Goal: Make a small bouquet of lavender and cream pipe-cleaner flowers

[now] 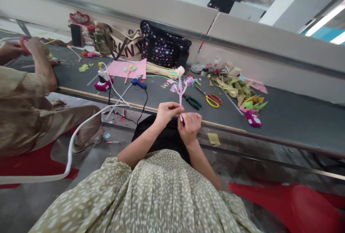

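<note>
Upright in front of me stands a handmade flower stem (180, 94) wrapped in pale purple, with a cream bloom on top and two purple blooms on side branches. My left hand (167, 113) pinches it low down between thumb and fingers. Just below, my right hand (190, 125) is closed around the stem's bottom end, with the fingers curled. Both hands are held at the table's front edge. Behind the stem lie dark green-handled pliers (193, 101) and scissors (212, 100) with red and yellow handles.
On the table (291, 118) are a blue glue gun (139, 83), a magenta power socket (104, 84), pink paper (115, 69) and a scrap pile (234, 85). A polka-dot bag (164, 44) leans on the partition. A white cable (72, 141) crosses at left, near a co-worker's arm (43, 59).
</note>
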{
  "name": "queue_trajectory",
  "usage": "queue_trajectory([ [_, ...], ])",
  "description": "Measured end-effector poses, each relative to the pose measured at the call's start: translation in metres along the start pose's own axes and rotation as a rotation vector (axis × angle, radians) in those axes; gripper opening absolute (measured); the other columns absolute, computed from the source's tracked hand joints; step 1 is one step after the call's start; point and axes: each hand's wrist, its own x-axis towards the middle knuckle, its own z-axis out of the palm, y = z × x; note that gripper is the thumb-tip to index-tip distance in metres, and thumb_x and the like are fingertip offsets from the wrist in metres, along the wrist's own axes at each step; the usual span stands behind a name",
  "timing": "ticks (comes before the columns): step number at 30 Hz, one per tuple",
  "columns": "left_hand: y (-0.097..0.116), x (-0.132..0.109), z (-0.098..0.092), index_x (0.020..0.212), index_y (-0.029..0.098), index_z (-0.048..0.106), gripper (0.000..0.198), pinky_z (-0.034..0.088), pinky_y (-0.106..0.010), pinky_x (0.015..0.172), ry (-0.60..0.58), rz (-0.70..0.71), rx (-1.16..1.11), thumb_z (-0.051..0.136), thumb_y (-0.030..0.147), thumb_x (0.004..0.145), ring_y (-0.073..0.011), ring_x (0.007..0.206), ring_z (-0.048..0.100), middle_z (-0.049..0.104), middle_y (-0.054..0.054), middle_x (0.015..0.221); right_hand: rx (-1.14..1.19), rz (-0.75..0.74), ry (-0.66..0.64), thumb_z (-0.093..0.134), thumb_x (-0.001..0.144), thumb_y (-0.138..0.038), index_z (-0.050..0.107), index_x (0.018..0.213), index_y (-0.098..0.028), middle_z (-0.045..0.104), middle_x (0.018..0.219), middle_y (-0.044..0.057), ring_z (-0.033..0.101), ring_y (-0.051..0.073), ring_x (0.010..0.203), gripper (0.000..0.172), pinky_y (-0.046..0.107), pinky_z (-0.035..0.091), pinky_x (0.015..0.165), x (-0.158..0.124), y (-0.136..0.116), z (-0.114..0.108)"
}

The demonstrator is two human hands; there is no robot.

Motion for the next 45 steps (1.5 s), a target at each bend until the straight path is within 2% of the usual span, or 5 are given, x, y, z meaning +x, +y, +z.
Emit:
queue_trajectory([
  [8,0.0021,-0.0019,0.0012,0.068,0.014,0.074,0.027,0.05,-0.025,0.057,0.022,0.002,0.003,0.085,0.035,0.056,-0.0114,0.057,0.058,0.068,-0.002,0.063,0.063,0.043,0.0,0.051,0.091,-0.022,0.058,0.084,-0.021,0.065,0.077,0.003,0.059,0.019,0.079,0.01,0.037,0.036,0.085,0.0024,-0.0034,-0.0021],
  [22,0.0009,-0.0028,0.0034,0.07,0.013,0.073,0.025,0.048,-0.024,0.059,0.02,0.031,-0.006,0.083,0.035,0.061,-0.0105,0.057,0.057,0.067,-0.002,0.062,0.171,0.162,0.105,0.055,0.092,-0.025,0.062,0.085,-0.02,0.068,0.079,0.005,0.06,0.019,0.078,0.011,0.034,0.044,0.078,0.0064,-0.0071,0.0008],
  [30,-0.0034,-0.0017,0.0024,0.073,0.015,0.076,0.023,0.048,-0.024,0.061,0.041,0.084,0.03,0.082,0.034,0.062,-0.0111,0.062,0.058,0.069,-0.003,0.07,0.049,0.061,0.078,0.052,0.092,-0.021,0.06,0.083,-0.02,0.064,0.074,0.004,0.058,0.018,0.075,0.012,0.034,0.04,0.079,0.0082,-0.0047,-0.0015],
  [35,-0.0025,-0.0022,0.003,0.075,0.014,0.076,0.025,0.049,-0.025,0.062,0.054,0.055,0.02,0.082,0.035,0.062,-0.0122,0.062,0.059,0.07,-0.004,0.069,-0.024,0.031,0.043,0.052,0.092,-0.021,0.06,0.086,-0.02,0.066,0.076,0.004,0.059,0.018,0.077,0.01,0.035,0.038,0.081,0.0066,-0.0012,-0.0027],
  [45,-0.007,0.0,0.0027,0.073,0.013,0.075,0.025,0.049,-0.024,0.062,0.049,0.051,0.017,0.081,0.035,0.063,-0.0116,0.06,0.059,0.07,-0.003,0.067,0.015,0.064,0.054,0.054,0.091,-0.022,0.061,0.085,-0.02,0.066,0.076,0.004,0.06,0.018,0.077,0.01,0.035,0.039,0.082,0.0065,-0.0007,-0.002],
])
